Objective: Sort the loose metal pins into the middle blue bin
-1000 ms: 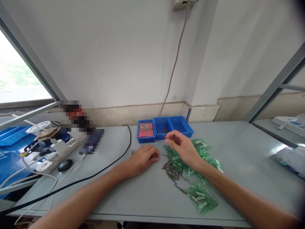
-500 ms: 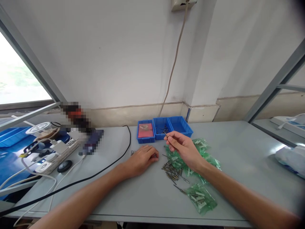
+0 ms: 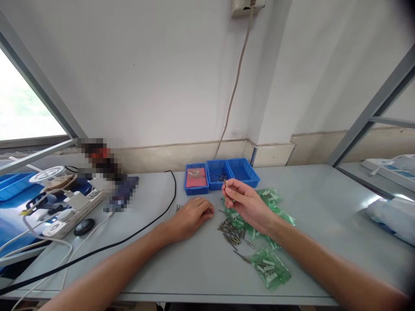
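My right hand (image 3: pixel 244 201) pinches a small metal part (image 3: pixel 225 184) between thumb and fingertips, in front of the blue bins. My left hand (image 3: pixel 191 218) rests on the grey table with its fingers curled; what they hold, if anything, is hidden. A small metal piece (image 3: pixel 177 207) lies just behind it. Between and below the hands is a pile of metal pins (image 3: pixel 231 235). Green plastic bags (image 3: pixel 270 268) with parts inside lie at the right of the pile and partly under my right hand. One blue bin (image 3: pixel 219 186) holds some small metal parts.
Another blue bin (image 3: pixel 196 190) has a pink sheet and a small clear bag in it. A black cable (image 3: pixel 136 233) crosses the table on the left. A power strip (image 3: pixel 73 216) and a black round object (image 3: pixel 84 226) are further left. Grey frame posts stand at both sides.
The whole view has shifted slightly. My right hand has tilted a little, turning the small part more upright. My left hand stays in place on the table.
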Demonstrator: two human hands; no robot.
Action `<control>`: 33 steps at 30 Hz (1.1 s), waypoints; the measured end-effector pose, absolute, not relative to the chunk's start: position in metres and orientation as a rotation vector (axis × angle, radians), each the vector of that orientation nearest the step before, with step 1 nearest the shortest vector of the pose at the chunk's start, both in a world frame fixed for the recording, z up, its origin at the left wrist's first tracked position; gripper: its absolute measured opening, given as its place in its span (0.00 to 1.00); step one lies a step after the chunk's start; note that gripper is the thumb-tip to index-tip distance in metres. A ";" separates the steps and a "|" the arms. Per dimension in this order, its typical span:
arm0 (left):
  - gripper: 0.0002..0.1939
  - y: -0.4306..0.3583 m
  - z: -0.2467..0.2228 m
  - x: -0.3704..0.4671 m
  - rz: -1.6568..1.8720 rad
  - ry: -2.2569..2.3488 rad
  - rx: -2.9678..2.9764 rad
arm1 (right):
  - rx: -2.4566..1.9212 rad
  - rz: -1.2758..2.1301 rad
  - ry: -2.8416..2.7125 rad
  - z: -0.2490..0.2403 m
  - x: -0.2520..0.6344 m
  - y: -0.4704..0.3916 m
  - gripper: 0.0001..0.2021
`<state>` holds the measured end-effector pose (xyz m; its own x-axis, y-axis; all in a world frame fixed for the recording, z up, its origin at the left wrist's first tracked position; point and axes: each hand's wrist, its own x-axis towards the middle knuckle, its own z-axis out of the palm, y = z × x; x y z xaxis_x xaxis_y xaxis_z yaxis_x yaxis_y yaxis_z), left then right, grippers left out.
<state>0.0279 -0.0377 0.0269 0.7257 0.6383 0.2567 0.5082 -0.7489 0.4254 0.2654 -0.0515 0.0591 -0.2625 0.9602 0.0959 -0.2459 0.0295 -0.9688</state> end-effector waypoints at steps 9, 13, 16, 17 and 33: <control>0.05 -0.039 0.028 0.027 0.576 0.868 2.609 | -1.066 0.680 -1.559 0.051 0.267 -0.049 0.07; 0.04 -0.038 0.027 0.027 0.582 0.853 2.609 | -1.061 0.656 -1.595 0.050 0.266 -0.050 0.06; 0.05 -0.037 0.025 0.027 0.588 0.842 2.612 | -1.065 0.882 -1.535 0.051 0.266 -0.049 0.11; 0.05 -0.037 0.024 0.027 0.590 0.840 2.616 | -1.062 0.964 -1.503 0.052 0.266 -0.048 0.12; 0.09 -0.036 0.022 0.025 0.595 0.925 2.709 | -0.904 1.453 -1.060 0.053 0.269 -0.044 0.14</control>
<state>0.0247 -0.0363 0.0225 0.7203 0.6233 0.3045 0.5355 -0.7786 0.3271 0.2691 -0.0438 0.0529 -0.1402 0.9900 0.0128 -0.3144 -0.0322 -0.9487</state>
